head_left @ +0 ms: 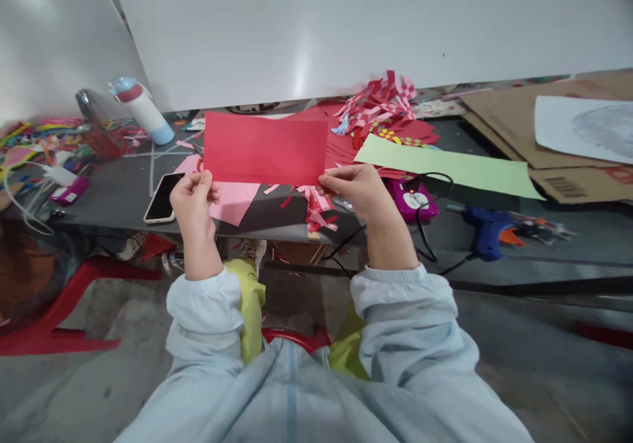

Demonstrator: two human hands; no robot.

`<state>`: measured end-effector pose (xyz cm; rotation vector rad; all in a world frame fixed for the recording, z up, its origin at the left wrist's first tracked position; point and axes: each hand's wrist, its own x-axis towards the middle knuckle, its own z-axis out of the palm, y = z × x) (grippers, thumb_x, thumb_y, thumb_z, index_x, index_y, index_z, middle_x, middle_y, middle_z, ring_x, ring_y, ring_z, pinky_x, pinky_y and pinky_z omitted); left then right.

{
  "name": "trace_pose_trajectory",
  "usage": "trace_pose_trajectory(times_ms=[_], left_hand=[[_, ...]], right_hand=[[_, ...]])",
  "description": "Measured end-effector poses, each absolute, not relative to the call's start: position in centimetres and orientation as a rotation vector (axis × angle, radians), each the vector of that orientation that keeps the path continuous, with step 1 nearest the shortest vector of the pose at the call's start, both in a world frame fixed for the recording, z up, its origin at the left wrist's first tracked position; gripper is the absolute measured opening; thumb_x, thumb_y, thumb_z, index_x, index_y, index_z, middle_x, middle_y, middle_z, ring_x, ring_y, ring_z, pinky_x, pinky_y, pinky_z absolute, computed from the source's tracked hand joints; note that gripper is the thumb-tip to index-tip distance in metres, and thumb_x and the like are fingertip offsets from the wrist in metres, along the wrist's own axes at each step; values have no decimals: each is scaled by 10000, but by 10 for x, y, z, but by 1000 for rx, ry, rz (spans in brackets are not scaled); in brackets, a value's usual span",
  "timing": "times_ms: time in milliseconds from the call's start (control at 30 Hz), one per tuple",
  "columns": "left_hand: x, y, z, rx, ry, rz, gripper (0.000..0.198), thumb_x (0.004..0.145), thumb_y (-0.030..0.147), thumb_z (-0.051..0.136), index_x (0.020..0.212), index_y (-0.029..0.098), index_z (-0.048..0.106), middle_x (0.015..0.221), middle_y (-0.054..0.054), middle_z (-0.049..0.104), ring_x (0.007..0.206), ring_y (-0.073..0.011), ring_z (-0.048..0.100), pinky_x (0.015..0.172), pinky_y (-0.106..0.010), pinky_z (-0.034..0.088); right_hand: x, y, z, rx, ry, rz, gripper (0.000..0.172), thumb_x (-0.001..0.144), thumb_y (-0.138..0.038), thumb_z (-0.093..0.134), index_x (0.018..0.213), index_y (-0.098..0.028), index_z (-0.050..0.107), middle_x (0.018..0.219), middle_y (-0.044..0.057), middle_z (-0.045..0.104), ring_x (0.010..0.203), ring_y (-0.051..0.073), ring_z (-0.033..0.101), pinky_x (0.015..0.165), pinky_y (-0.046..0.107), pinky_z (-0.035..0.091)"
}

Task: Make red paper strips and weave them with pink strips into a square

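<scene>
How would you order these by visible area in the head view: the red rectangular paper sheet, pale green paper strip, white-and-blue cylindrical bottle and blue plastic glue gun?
1. Red rectangular paper sheet
2. Pale green paper strip
3. White-and-blue cylindrical bottle and blue plastic glue gun: too alike to rank

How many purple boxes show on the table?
2: the left purple box, beside a white adapter, and the right purple box, just right of the person's right hand. Others may be hidden.
</scene>
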<state>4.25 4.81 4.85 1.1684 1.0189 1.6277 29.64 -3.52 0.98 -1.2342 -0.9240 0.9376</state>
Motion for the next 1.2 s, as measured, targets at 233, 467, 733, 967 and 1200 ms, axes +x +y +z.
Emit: trace_pose_trajectory(times_ms=[233,467,733,967,1200], left_hand=[[49,73,61,1303,1035,1555,152,699,177,713,585,155,614,455,30,591,353,-51,477,364,-149,362],[38,56,41,1278,1006,1451,211,645,285,800,624,167,627,481,51,570,397,-43,485,395,-149,379],[32,54,41,1279,1051,1455,253,726,303,812,648,171,610,486,49,546,396,-46,477,396,-153,376],[30,53,40,1287,1033,1470,265,729,336,818,665,175,617,495,49,549,407,-47,483,398,-152,381],[32,53,39,1293,970,1467,288,707,367,829,665,183,612,497,54,548,408,-45,471,394,-155,382]], right_hand=[[297,-27,8,-1184,-828,823,198,569,-321,864,642,-182,742,567,16,698,515,120,629,560,263,563],[300,-27,1,-1228,-849,704,171,632,-343,847,663,-212,742,584,12,694,538,131,637,584,293,573],[297,-29,0,-1266,-921,696,150,692,-367,811,691,-237,736,632,29,696,578,156,635,593,343,540],[297,-29,1,-1294,-934,667,145,721,-372,786,711,-239,731,641,27,684,594,152,628,603,346,524],[299,-30,-1,-1245,-940,680,168,712,-392,799,711,-237,733,627,22,681,566,140,620,582,335,526]])
